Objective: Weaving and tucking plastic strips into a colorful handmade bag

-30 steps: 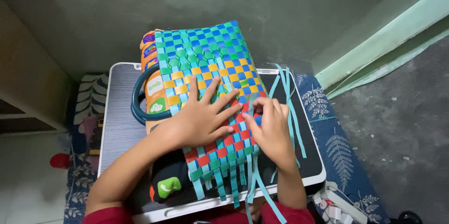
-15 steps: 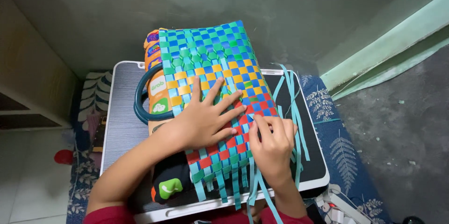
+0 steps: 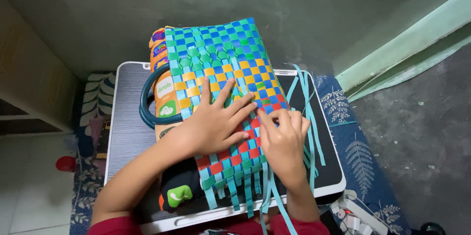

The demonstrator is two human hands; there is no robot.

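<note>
A woven basket panel (image 3: pixel 216 58) of plastic strips lies over a small table, checkered in blue, green, yellow and red, with loose light-blue strip ends (image 3: pixel 308 112) trailing off its right and near sides. My left hand (image 3: pixel 213 122) lies flat on the weave, fingers spread, pressing it down. My right hand (image 3: pixel 282 139) sits at the panel's right edge, fingertips pinching a strip in the red and blue rows.
The panel covers an orange printed box (image 3: pixel 164 95) and a dark teal handle loop (image 3: pixel 144 112). All rest on a low table (image 3: pixel 125 117) with a white rim. A leaf-patterned mat (image 3: pixel 363 161) lies beneath, a mint-green skirting (image 3: pixel 407 38) at right.
My right hand has shifted slightly down and left along the panel's edge, working the strip. My left hand stays pressed on the weave.
</note>
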